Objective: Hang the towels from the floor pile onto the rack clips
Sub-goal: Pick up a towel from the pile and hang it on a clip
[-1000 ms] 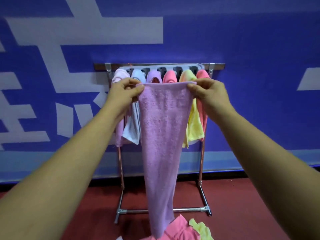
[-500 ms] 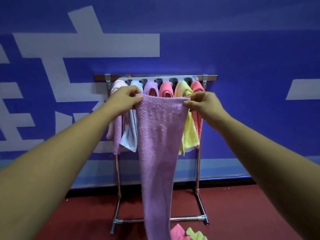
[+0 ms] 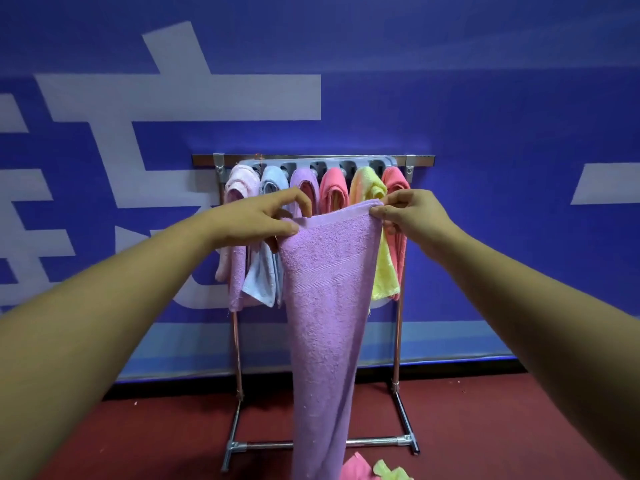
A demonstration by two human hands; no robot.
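Left hand (image 3: 256,220) and right hand (image 3: 412,213) pinching lilac towel (image 3: 325,306) top corners; rack (image 3: 311,160) standing on red floor (image 3: 485,427) (blue wall (image 3: 485,98) behind).

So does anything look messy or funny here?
A little. A pink towel and a yellow-green towel lie crumpled on the red floor by the rack. The purple towel held by the left hand and right hand slopes, its left corner lower. Nothing looks torn.
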